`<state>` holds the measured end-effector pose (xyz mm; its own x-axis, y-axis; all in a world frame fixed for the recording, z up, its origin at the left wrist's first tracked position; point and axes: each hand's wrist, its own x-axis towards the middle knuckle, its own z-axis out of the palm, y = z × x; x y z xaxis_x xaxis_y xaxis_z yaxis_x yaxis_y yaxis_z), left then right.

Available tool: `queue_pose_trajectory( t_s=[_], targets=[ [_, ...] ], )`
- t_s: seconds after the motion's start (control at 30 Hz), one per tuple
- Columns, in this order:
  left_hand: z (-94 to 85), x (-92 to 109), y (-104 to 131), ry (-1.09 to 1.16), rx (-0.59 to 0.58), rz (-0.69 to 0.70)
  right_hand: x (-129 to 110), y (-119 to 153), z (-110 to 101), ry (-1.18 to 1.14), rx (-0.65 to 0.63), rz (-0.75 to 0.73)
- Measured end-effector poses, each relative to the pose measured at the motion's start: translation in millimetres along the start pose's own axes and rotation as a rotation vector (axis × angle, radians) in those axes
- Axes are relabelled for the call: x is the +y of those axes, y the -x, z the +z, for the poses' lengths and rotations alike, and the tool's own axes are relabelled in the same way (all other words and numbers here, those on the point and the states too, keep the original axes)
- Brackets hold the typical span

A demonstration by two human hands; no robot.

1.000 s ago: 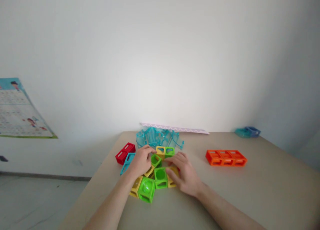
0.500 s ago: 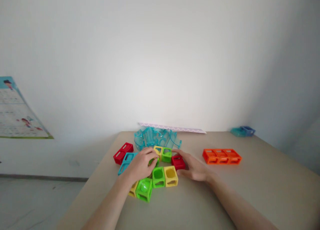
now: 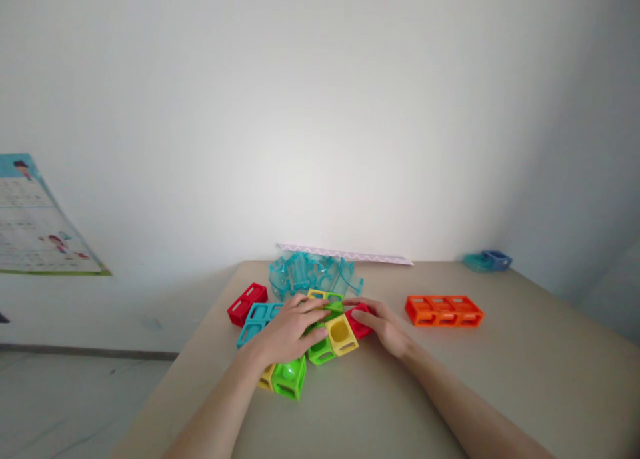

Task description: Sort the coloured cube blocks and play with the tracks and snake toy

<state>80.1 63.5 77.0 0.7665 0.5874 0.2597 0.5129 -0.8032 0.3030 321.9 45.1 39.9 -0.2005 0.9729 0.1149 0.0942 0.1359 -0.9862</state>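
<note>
My right hand point(image 3: 383, 324) is closed round a red block point(image 3: 359, 321), which touches a yellow block point(image 3: 342, 335) on its left. My left hand point(image 3: 295, 327) reaches over the green blocks with its fingers spread; its thumb is by a green block point(image 3: 321, 351) joined to the yellow one, and its fingertips are on the green block behind. Part of the cluster is hidden under this hand. Nearer to me stands another green block point(image 3: 289, 378) beside a partly covered yellow one point(image 3: 267, 377). Blue blocks point(image 3: 253, 329) lie left of my left hand.
Red blocks point(image 3: 247, 304) lie at the table's left edge. Clear teal track pieces point(image 3: 315, 272) are heaped behind the cluster, before a pale patterned strip point(image 3: 350, 254) by the wall. An orange row of blocks point(image 3: 444, 311) is at right, and a dark blue piece point(image 3: 497, 260) at the back right.
The yellow block and the green one joined to it have tilted and moved back against the red block. My left fingers have spread out to the right, and my right thumb has moved onto the red block.
</note>
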Motion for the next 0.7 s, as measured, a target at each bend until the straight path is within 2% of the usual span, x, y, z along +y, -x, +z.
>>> queue_pose_trajectory(
  t_s=[0.2,0.37,0.53,0.63,0.7],
  targets=[
    [4.1,-4,0,-0.012,0.023,0.007,0,1,10,-0.096,0.232,-0.058],
    [5.8,-7,1,-0.047,0.041,0.012,9,-4,17,-0.215,0.321,-0.038],
    [8.8,-5,2,-0.033,0.034,0.019,15,-11,15,-0.272,0.480,-0.032],
    [6.4,-9,1,0.060,0.143,0.012,8,-4,16,-0.208,0.441,-0.086],
    [0.4,-22,3,0.095,0.324,-0.099,1,3,20,-0.142,0.364,-0.146]
  ],
)
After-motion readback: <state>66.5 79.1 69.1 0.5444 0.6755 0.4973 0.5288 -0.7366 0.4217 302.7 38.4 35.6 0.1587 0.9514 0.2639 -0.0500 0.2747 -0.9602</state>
